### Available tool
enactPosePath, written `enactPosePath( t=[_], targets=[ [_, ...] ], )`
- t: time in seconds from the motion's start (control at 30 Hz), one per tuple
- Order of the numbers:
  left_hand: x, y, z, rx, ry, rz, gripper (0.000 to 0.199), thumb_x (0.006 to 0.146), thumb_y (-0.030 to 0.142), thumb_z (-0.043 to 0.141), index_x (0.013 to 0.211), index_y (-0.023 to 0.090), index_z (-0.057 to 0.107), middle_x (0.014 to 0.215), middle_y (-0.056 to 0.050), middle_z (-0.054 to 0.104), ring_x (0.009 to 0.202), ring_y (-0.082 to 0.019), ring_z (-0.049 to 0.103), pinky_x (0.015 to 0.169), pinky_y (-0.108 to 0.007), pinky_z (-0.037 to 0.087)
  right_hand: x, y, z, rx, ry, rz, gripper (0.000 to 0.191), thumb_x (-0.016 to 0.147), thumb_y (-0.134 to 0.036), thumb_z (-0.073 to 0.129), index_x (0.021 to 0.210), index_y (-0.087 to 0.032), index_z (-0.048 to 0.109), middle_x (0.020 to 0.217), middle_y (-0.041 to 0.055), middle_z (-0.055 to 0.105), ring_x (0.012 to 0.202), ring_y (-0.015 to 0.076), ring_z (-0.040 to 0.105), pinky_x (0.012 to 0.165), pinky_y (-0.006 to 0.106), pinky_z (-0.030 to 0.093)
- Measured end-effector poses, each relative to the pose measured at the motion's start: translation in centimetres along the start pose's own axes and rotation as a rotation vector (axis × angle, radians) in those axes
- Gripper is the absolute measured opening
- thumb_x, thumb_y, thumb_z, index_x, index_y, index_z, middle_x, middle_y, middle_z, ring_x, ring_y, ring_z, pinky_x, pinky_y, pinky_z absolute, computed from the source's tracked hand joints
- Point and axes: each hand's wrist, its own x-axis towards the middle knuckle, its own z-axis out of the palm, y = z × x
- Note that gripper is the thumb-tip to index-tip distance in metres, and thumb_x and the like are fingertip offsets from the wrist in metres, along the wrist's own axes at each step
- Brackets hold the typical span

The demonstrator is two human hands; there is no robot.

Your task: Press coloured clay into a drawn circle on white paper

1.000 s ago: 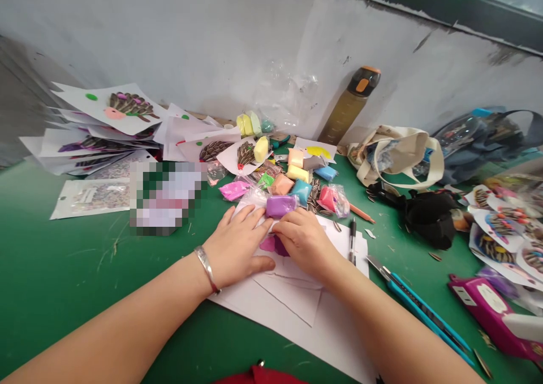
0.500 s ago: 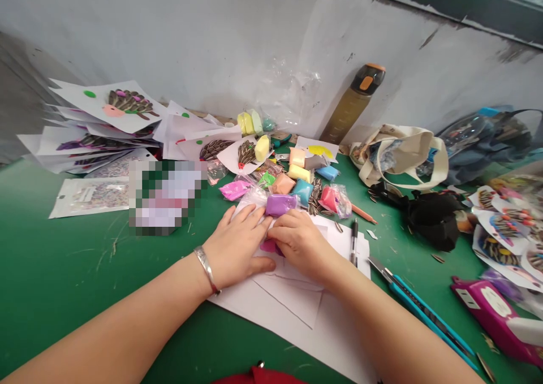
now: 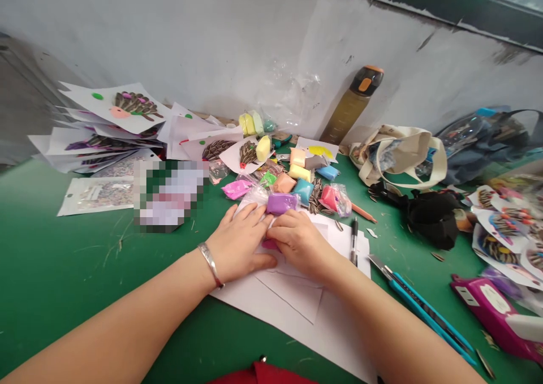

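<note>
Left grip [image 3: 240, 242]: fingers spread, palm down on white paper [image 3: 288, 306], silver bangle [image 3: 210, 264] on wrist.
Right grip [image 3: 299, 244]: fingers pressed together, curled down; cannot tell if pinching anything.
Pink clay [image 3: 270, 244]: between both hands, mostly hidden, on the paper; shape unclear.
Nearby: purple clay packet [image 3: 281, 203] just past fingertips; pen [image 3: 353, 240] right, on green desk [image 3: 72, 282].

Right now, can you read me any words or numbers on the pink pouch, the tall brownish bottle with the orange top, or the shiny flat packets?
I can't read any words or numbers clearly.
White oval label on the magenta pouch: too small to read.
Marks on the olive-brown bottle with the orange cap: too blurred to read.
Flat clear packet of glitter-like print: too small to read.
</note>
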Motion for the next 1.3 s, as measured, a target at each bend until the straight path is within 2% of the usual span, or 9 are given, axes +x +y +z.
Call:
enactPosePath(
  t=[0.5, 0.63, 0.77, 0.93, 1.17, 1.3],
  targets=[
    [0.1, -0.1, 0.1, -0.005, 0.005, 0.01, 0.072, 0.073, 0.058, 0.06, 0.134, 0.023, 0.043, 0.148, -0.012, 0.034, 0.137, -0.033, 0.025, 0.11, -0.057, 0.018, 0.0, -0.2, -0.4, -0.022, -0.006, -0.059, 0.021, 0.087, -0.01, 0.049, 0.085, -0.02, 0.068, 0.087, 0.0035, 0.066, 0.083, 0.0185, 0.049, 0.074, 0.032, 0.037],
    [0.0, 0.1, -0.1, -0.009, 0.014, 0.016, 0.071, 0.074, 0.059, 0.059, 0.133, 0.023, 0.043, 0.147, -0.012, 0.037, 0.136, -0.033, 0.027, 0.109, -0.059, 0.018, -0.4, -0.3, -1.2, -0.053, 0.033, 0.021, 0.021, 0.087, -0.01, 0.046, 0.084, -0.018, 0.066, 0.084, 0.0056, 0.062, 0.081, 0.0184, 0.05, 0.072, 0.032, 0.038],
    [0.0, 0.1, -0.2, 0.009, -0.013, 0.003, 0.076, 0.074, 0.063, 0.057, 0.136, 0.021, 0.042, 0.148, -0.014, 0.034, 0.137, -0.034, 0.025, 0.109, -0.06, 0.018, -1.2, -0.9, -1.7, -0.041, 0.001, 0.13, 0.023, 0.09, -0.013, 0.044, 0.081, -0.017, 0.065, 0.079, 0.0057, 0.059, 0.076, 0.0171, 0.051, 0.069, 0.03, 0.039],
    [0.0, -0.1, 0.2, 0.018, -0.012, -0.002, 0.077, 0.075, 0.063, 0.055, 0.137, 0.02, 0.04, 0.15, -0.014, 0.033, 0.139, -0.033, 0.022, 0.11, -0.06, 0.016, -2.5, -1.8, -0.9, -0.046, -0.018, 0.094, 0.017, 0.09, -0.014, 0.047, 0.089, -0.017, 0.064, 0.084, 0.006, 0.061, 0.08, 0.0181, 0.051, 0.072, 0.031, 0.037],
    [0.1, -0.2, 0.4, 0.041, -0.006, 0.009, 0.077, 0.076, 0.064, 0.053, 0.138, 0.019, 0.04, 0.15, -0.015, 0.031, 0.139, -0.033, 0.022, 0.11, -0.06, 0.016, -3.0, -2.0, 0.0, -0.195, -0.038, 0.121, 0.015, 0.087, -0.012, 0.049, 0.081, -0.018, 0.061, 0.08, 0.005, 0.059, 0.078, 0.0185, 0.047, 0.069, 0.032, 0.031],
    [0.1, -0.1, 0.2, 0.05, -0.02, 0.001, 0.079, 0.075, 0.064, 0.055, 0.139, 0.019, 0.039, 0.151, -0.015, 0.03, 0.139, -0.033, 0.021, 0.11, -0.059, 0.016, -3.0, -2.0, -0.4, -0.137, -0.003, 0.183, 0.016, 0.087, -0.012, 0.048, 0.082, -0.017, 0.062, 0.08, 0.0058, 0.059, 0.078, 0.0184, 0.049, 0.07, 0.032, 0.033]
  ],
)
